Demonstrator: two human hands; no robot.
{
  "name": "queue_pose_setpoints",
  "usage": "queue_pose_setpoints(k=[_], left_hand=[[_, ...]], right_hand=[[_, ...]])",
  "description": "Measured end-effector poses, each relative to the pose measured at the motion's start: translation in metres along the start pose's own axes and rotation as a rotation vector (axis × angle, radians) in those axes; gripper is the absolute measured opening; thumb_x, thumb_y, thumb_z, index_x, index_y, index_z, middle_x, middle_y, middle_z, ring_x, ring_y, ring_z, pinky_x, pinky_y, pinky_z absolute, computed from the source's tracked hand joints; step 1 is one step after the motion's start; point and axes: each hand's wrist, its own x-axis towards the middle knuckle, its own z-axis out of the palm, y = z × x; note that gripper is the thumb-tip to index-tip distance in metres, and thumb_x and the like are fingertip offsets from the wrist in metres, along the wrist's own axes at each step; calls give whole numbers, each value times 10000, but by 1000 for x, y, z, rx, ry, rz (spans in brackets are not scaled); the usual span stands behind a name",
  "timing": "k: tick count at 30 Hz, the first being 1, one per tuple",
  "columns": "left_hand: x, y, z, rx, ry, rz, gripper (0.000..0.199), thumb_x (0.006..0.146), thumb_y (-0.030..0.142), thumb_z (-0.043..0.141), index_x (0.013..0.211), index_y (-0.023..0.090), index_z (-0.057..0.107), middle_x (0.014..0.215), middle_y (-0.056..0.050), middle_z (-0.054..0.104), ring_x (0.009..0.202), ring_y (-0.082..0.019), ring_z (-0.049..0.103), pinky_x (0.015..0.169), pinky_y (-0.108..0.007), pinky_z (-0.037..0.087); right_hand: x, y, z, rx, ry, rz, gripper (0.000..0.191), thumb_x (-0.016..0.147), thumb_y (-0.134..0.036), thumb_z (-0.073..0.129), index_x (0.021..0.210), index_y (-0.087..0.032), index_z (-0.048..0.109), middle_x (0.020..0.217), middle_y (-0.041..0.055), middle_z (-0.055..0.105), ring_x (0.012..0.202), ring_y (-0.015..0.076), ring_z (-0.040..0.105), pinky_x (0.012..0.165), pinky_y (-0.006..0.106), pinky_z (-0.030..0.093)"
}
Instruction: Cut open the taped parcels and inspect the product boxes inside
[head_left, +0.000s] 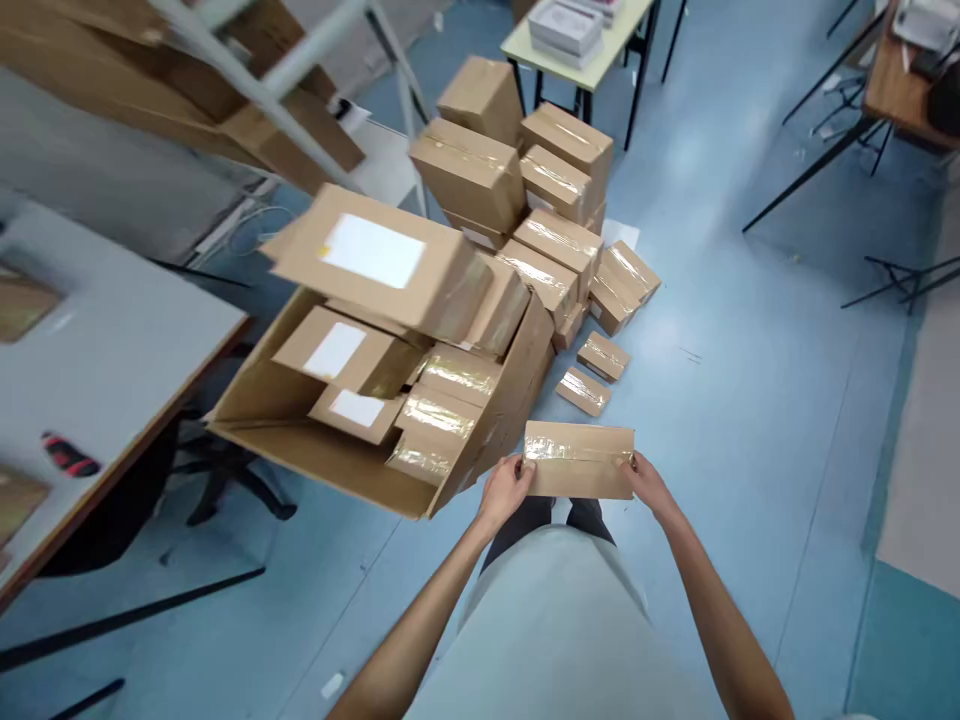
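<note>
Between both hands I hold a flat brown cardboard box (579, 472) with clear tape along its middle seam. My left hand (506, 492) grips its left end, thumb on top, and my right hand (646, 484) grips its right end the same way. The fingers beneath are hidden. Left of the held box stands a large open carton (300, 465), filled with taped boxes. A bigger box with a white label (379, 260) lies on top of that load. Two small taped boxes, one nearer (583, 391) and one farther (604, 356), lie on the floor beyond my hands.
Several taped boxes (556, 240) are stacked behind the carton. A grey table (120, 300) with a red-and-black tool (69, 455) is at left, above a chair base (232, 480). A ladder (277, 90) leans at upper left. A pale table (622, 40) bears paper stacks.
</note>
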Motion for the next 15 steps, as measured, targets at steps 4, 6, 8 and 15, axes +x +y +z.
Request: queue_pose_setpoints(k=[4, 6, 8, 15], left_hand=[[-82, -1, -53, -110, 240, 172, 430, 1095, 467, 540, 1275, 194, 818, 1175, -137, 818, 1156, -330, 797, 1079, -445, 610], [-121, -15, -80, -165, 410, 203, 465, 1119, 516, 514, 1270, 201, 819, 1169, -130, 812, 1128, -325, 792, 1050, -444, 614], [-159, -38, -103, -215, 574, 179, 460, 1131, 536, 512, 1245, 217, 823, 1153, -115, 809, 1081, -310, 788, 994, -427, 619], [-279, -187, -147, -413, 952, -53, 375, 1129, 487, 544, 1169, 231, 816, 1111, -88, 804, 1004, -274, 796, 884, -390, 611]], right_hand=[[-49, -63, -10, -88, -86, -99, 691, 908, -749, 695, 1343, -214, 753, 1392, 162, 834, 1270, 381, 779, 1149, 559, 619], [-72, -92, 2, -109, -172, -199, 721, 947, -788, 691, 1387, -219, 751, 1437, 160, 820, 1294, 371, 771, 1120, 528, 643], [-92, -118, 26, -132, -250, -297, 750, 981, -816, 685, 1450, -233, 746, 1483, 155, 804, 1319, 366, 763, 1105, 506, 656], [-150, -187, 196, -288, -518, -499, 884, 952, -911, 705, 1543, -256, 756, 1568, 181, 763, 1376, 410, 747, 1187, 592, 617]])
